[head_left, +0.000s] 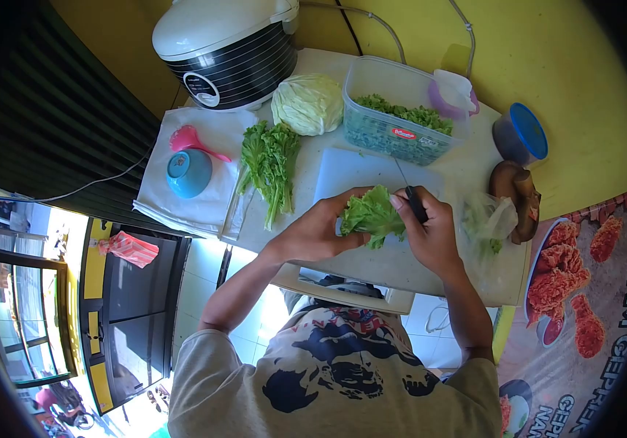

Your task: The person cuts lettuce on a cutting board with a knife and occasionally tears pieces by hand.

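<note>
My left hand (319, 232) is closed around a bunch of green lettuce leaves (373, 216) held above the near edge of the table. In my right hand (431, 228) is a knife (416, 205); its black handle shows and the blade points away over the white cutting board (339, 174). The right thumb and fingertips also touch the lettuce's right side. Cut lettuce lies in a clear plastic container (401, 139) behind the board. To the left, more lettuce (271, 166) rests on the table beside a pale cabbage (307, 105).
A rice cooker (229, 58) stands at the back left. An upturned blue bowl (188, 174) and a pink rice scoop (188, 139) lie on white sheets. At right are a plastic bag (485, 217), brown object (515, 197) and blue-lidded tub (521, 134).
</note>
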Available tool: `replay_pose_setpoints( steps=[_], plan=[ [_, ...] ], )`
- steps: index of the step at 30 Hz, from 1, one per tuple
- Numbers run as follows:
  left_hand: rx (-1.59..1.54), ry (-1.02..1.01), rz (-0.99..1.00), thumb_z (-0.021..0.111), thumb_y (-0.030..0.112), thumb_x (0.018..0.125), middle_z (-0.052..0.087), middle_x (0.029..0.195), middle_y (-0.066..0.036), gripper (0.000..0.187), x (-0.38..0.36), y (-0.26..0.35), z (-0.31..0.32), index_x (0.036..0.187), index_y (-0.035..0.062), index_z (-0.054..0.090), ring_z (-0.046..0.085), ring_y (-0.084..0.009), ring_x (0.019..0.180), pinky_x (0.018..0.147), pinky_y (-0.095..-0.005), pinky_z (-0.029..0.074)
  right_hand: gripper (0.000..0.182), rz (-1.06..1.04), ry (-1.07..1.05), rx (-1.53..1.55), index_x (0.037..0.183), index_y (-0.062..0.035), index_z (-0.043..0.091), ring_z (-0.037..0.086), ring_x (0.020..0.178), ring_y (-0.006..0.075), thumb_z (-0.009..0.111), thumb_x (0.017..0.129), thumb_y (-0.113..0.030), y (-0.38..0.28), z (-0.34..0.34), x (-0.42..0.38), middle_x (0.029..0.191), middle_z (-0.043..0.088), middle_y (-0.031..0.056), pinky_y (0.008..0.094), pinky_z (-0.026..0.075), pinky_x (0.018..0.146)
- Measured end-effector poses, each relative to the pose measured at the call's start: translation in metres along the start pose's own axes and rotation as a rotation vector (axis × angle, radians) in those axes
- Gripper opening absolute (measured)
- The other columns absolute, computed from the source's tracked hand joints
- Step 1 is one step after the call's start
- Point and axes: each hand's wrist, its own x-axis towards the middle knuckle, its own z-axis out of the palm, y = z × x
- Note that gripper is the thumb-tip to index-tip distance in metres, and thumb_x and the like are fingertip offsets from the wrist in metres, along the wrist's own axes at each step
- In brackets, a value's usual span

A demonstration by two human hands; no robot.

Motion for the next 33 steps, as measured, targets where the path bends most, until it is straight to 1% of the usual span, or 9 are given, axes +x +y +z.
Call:
replay_pose_setpoints(
  steps=[1, 4, 7, 10, 13, 19, 22, 28, 33],
  plan=[
    [-0.006, 0.025, 0.024, 0.071, 0.007, 0.099, 0.069, 0.131, -0.011, 0.058, 0.003, 0.004, 0.003, 0.151, -0.0004, 0.048, 0.064, -0.0171, 0.12, 0.105, -0.0347, 0.048, 0.015, -0.028, -0.01, -0.035, 0.105, 0.0006, 0.07, 0.049, 0.058, 0.0072, 0.069, 0.103, -0.014, -0.003, 0.001, 0.001, 0.068, 0.063, 0.0051, 0.029, 0.041, 0.054],
    [0.082, 0.073, -0.287, 0.072, 0.01, 0.1, 0.075, 0.109, -0.006, 0.038, 0.013, 0.029, 0.005, 0.135, -0.0011, 0.062, 0.068, -0.0117, 0.098, 0.087, -0.0316, 0.054, 0.014, -0.092, 0.007, -0.025, 0.104, 0.0006, 0.07, 0.053, 0.059, 0.008, 0.069, 0.102, -0.013, -0.003, 0.007, 0.001, 0.071, 0.066, 0.0076, 0.0283, 0.044, 0.055],
    [-0.075, 0.279, -0.036, 0.074, 0.013, 0.1, 0.073, 0.089, -0.001, 0.021, 0.021, 0.011, 0.019, 0.115, -0.0015, 0.07, 0.064, -0.0066, 0.08, 0.071, -0.0279, 0.052, 0.017, 0.058, 0.036, 0.025, 0.105, 0.001, 0.071, 0.056, 0.061, 0.009, 0.074, 0.099, -0.014, -0.003, 0.006, 0.002, 0.073, 0.068, 0.0071, 0.0267, 0.047, 0.059],
    [0.04, 0.355, -0.028, 0.073, 0.013, 0.101, 0.072, 0.087, -0.001, 0.016, 0.02, 0.006, 0.015, 0.106, -0.0019, 0.072, 0.061, -0.0049, 0.079, 0.068, -0.026, 0.05, 0.025, -0.085, 0.085, 0.078, 0.106, 0.0021, 0.072, 0.056, 0.062, 0.0087, 0.081, 0.094, -0.018, 0.008, 0.007, 0.005, 0.073, 0.068, 0.0038, 0.0259, 0.047, 0.06],
    [0.089, 0.406, -0.091, 0.072, 0.015, 0.102, 0.072, 0.087, -0.001, 0.016, 0.019, 0.009, 0.012, 0.101, -0.0018, 0.072, 0.061, -0.0042, 0.079, 0.067, -0.0256, 0.05, 0.03, 0.125, -0.054, 0.082, 0.106, 0.0022, 0.073, 0.055, 0.062, 0.006, 0.085, 0.09, -0.021, 0.006, -0.005, 0.0, 0.071, 0.065, -0.001, 0.0256, 0.045, 0.059],
    [-0.042, 0.494, 0.045, 0.067, 0.015, 0.105, 0.067, 0.076, -0.003, 0.019, 0.023, 0.006, 0.016, 0.103, -0.0038, 0.067, 0.055, -0.0043, 0.07, 0.059, -0.0279, 0.047, 0.028, 0.53, -0.025, 0.474, 0.107, -0.0021, 0.074, 0.046, 0.049, 0.0017, 0.086, 0.09, -0.021, 0.004, -0.011, -0.002, 0.066, 0.059, -0.0049, 0.0229, 0.033, 0.046],
    [-0.089, 0.494, 0.052, 0.064, 0.017, 0.107, 0.067, 0.077, -0.004, 0.02, 0.025, 0.002, 0.018, 0.11, -0.0036, 0.064, 0.056, -0.0049, 0.072, 0.061, -0.0281, 0.048, 0.033, 0.541, 0.009, 0.589, 0.114, -0.0019, 0.072, 0.04, 0.045, 0.0013, 0.085, 0.091, -0.021, 0.013, -0.006, -0.005, 0.064, 0.058, -0.0058, 0.0224, 0.027, 0.042],
    [-0.061, 0.519, 0.069, 0.06, 0.018, 0.11, 0.067, 0.077, -0.006, 0.021, 0.024, -0.009, 0.018, 0.112, -0.0026, 0.061, 0.058, -0.0069, 0.074, 0.062, -0.0286, 0.048, 0.038, 0.543, 0.162, 0.754, 0.119, 0.0006, 0.069, 0.043, 0.045, 0.0015, 0.085, 0.09, -0.018, -0.008, -0.001, -0.002, 0.087, 0.072, 0.0029, 0.0212, 0.03, 0.041],
    [-0.012, 0.563, 0.099, 0.059, 0.019, 0.11, 0.067, 0.077, -0.007, 0.021, 0.024, -0.001, 0.027, 0.11, -0.0023, 0.061, 0.057, -0.0078, 0.074, 0.064, -0.0294, 0.049, 0.038, 0.503, 0.011, 0.565, 0.116, 0.0031, 0.07, 0.053, 0.056, 0.0023, 0.086, 0.088, -0.017, -0.007, 0.012, -0.006, 0.096, 0.075, 0.006, 0.0212, 0.041, 0.05]
  ],
)
